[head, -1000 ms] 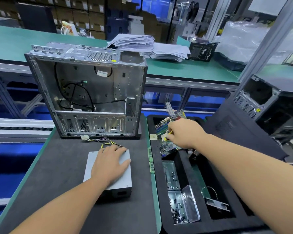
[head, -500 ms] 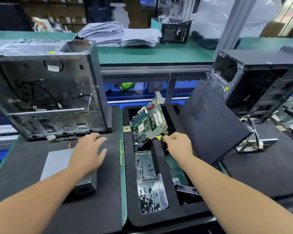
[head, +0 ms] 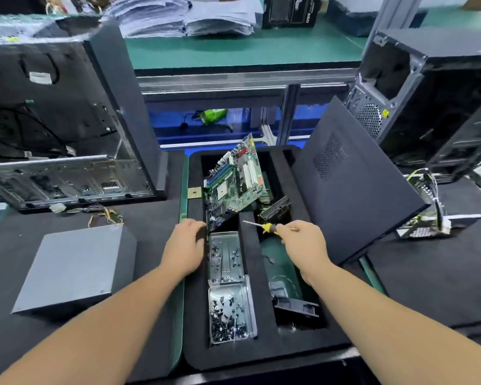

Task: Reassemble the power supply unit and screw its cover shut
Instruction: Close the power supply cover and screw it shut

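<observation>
The right grip (head: 303, 240) curls round a yellow-handled screwdriver (head: 263, 225) above the foam tray (head: 264, 354). The left grip (head: 185, 247) rests on the tray's left edge, fingers relaxed, holding nothing. The grey power supply unit (head: 70, 266) lies near the bench's left edge, untouched.

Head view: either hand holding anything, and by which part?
Right hand grips the screwdriver by its yellow handle, shaft pointing left. Left hand holds nothing; its fingers lie open at the foam tray's edge.
</observation>
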